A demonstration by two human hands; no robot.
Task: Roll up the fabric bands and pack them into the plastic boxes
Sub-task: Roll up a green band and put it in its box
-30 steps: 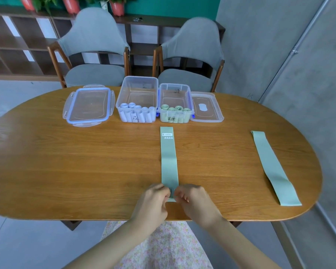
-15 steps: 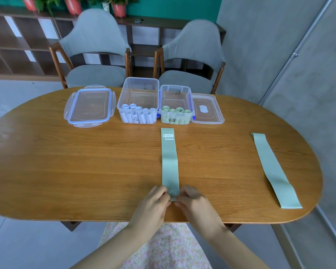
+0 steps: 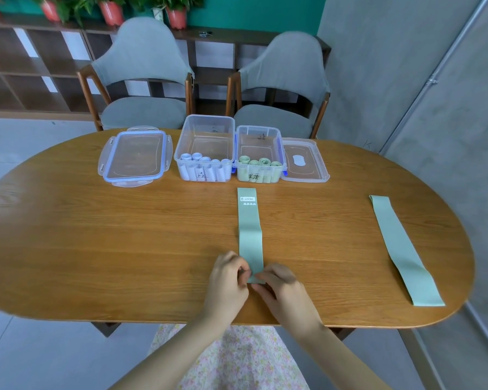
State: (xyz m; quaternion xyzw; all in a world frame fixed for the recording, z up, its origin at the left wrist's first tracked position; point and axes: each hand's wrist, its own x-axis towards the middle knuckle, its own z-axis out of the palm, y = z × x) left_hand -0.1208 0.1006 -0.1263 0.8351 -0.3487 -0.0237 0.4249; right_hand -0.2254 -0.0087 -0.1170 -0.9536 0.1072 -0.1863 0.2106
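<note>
Left hand (image 3: 228, 277) and right hand (image 3: 279, 282) both pinch the band's (image 3: 250, 235) near end. Soft, light, limp; best rolled tightly from this end.

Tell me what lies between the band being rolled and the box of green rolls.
Nothing visible. Both hands, left and right, pinch the band's near end; only bare table separates its far end from the open green box.

Bare counter (image 3: 110, 249) lies left of the grip; ahead, two plastic boxes (image 3: 204, 153) and lids (image 3: 135, 157) block passage.
</note>
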